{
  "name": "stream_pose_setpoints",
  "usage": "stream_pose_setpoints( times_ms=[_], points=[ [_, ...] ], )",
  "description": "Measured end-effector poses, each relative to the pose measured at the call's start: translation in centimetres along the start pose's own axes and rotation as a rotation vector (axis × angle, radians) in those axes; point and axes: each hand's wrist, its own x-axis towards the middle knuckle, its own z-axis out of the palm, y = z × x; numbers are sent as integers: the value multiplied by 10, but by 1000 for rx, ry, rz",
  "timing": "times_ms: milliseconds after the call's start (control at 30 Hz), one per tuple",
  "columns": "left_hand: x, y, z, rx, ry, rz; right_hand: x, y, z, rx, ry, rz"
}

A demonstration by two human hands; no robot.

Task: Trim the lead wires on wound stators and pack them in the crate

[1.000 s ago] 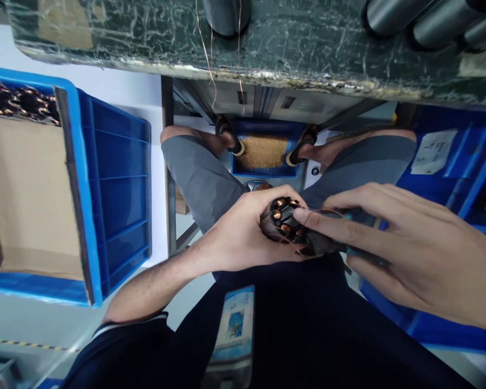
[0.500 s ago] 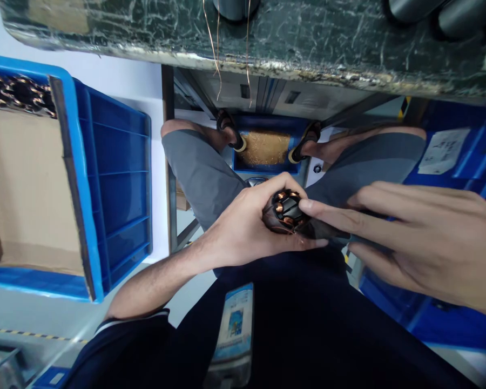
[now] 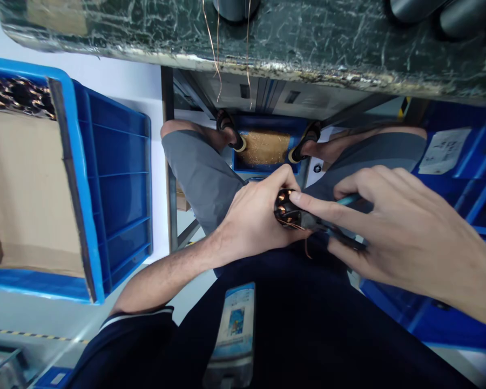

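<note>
navy shirt [image 3: 308,324] | white-trimmed sleeve [image 3: 135,337] | grey shorts [image 3: 202,175] | dark sandals [image 3: 238,142] | badge [image 3: 235,324]

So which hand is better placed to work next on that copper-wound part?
Probably the right hand: it holds a teal-handled tool close to the copper-wound part, while the left hand is wrapped around that part.

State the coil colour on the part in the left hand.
The coils are copper-orange, seen in the head view.

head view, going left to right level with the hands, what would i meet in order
Cardboard → blue bin's ribbed side → left hand → copper-wound part → right hand.
</note>
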Motion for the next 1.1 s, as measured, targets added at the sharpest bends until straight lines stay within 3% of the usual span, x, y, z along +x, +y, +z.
stream_pose_setpoints(
  times_ms=[100,300,500,600,733,933,1000,1100],
  points=[
    [-3,7,2,51,-15,16,1,-3,4,-2,37,8],
    [-4,11,-5,-61,-92,41,2,-1,11,464,10,88],
    [2,8,-9,-77,-129,64,3,-6,12,226,109,99],
    [5,4,-6,-131,-166,3,4,-2,15,289,75,104],
    [10,-8,3,-441,-241,-68,10,10,25,528,30,156],
    [7,-24,28,-1094,-256,-286,17,6,50,657,218,195],
    [5,-24,34,-1162,-262,-308,18,4,54,754,208,222],
    [-3,-25,34,-1035,-215,-215,18,13,54,1049,73,331]
  ],
)
